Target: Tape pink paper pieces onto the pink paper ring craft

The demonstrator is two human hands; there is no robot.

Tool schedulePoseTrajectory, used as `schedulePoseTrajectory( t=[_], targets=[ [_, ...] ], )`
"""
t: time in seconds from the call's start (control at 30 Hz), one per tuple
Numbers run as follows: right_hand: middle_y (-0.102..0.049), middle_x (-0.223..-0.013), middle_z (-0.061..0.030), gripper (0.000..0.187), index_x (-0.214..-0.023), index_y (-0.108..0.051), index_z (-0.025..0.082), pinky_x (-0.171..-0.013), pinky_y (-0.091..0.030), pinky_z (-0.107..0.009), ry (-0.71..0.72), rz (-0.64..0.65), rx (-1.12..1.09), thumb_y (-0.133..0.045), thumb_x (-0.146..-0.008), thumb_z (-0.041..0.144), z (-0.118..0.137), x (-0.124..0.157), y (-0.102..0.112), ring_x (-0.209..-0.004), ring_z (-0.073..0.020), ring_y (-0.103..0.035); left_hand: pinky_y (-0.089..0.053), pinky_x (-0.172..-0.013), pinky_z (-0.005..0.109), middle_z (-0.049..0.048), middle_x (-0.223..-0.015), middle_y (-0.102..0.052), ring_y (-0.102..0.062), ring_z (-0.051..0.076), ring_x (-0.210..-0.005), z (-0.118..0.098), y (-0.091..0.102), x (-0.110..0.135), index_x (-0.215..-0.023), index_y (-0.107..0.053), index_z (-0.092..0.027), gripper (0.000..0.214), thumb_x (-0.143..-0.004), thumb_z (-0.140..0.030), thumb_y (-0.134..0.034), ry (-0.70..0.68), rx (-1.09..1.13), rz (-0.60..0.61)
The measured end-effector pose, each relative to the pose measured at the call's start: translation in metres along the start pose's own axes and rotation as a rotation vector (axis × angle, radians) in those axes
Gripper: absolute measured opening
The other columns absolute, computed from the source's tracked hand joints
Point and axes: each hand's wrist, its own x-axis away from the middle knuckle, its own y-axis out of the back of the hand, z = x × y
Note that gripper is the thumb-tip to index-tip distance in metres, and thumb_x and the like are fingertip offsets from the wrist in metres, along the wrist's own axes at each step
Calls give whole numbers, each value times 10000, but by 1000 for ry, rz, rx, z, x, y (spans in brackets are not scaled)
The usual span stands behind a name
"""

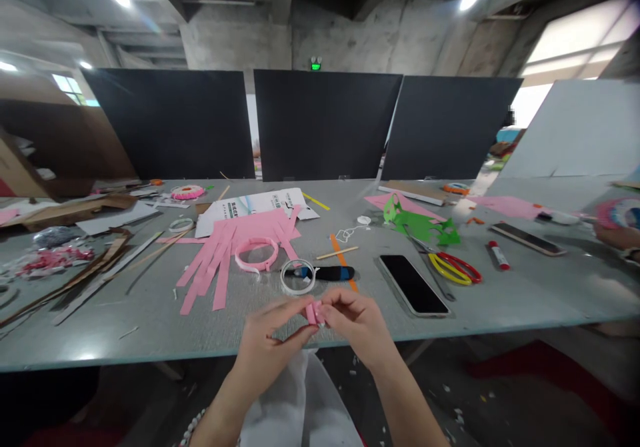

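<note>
Both my hands meet at the table's near edge and pinch one small rolled piece of pink paper (313, 312). My left hand (273, 340) grips it from the left with fingers closed. From the right, my right hand (356, 324) pinches the same piece. Just beyond them lie a clear tape ring (298, 276) and a black and blue cutter (327, 273). Further back are pink paper strips (220, 254) and a pink paper hoop (257, 254).
A black phone (413, 284) lies right of my hands, with yellow and red scissors (453, 267), green cut paper (425, 226) and a red glue stick (499, 255) beyond. Cardboard scraps (75, 274) cover the left side. Dark panels (325, 124) stand behind the table.
</note>
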Motion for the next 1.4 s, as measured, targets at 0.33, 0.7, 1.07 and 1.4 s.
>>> schedulePoseTrajectory(
  t=[0.33, 0.7, 1.07, 1.4],
  targets=[
    [-531, -582, 11, 91, -599, -557, 162, -547, -391, -224, 233, -73, 354, -541, -689, 154, 0, 1, -1, -568, -110, -483, -522, -732, 360, 81, -902, -654, -600, 203, -843, -3, -4, 0, -1126, -546, -175, 297, -833, -193, -497, -153, -366, 102],
    [-607, -650, -33, 224, -706, -648, 170, -600, -444, -271, 150, -69, 139, -503, -816, 301, 9, 13, 4, -596, -141, -545, -489, -684, 227, -7, -734, -627, -590, 117, -695, -9, -6, -13, -984, -649, -207, 290, -703, -144, -622, 271, 174, 90],
    [-531, -576, 14, 278, -665, -561, 162, -524, -409, -205, -57, -40, -104, -630, -714, 426, -22, 4, -5, -542, -93, -479, -498, -679, 222, 2, -756, -664, -607, 118, -694, -6, -12, -6, -968, -659, -208, 271, -703, -153, -663, 145, 66, -7],
    [-550, -559, 7, 216, -644, -574, 156, -458, -369, -192, 41, -213, 270, -594, -745, 346, -9, 3, -10, -509, -99, -494, -518, -726, 274, 46, -820, -689, -642, 160, -760, 4, -18, -8, -1018, -624, -176, 308, -711, -200, -630, 314, 326, 24]
  ],
)
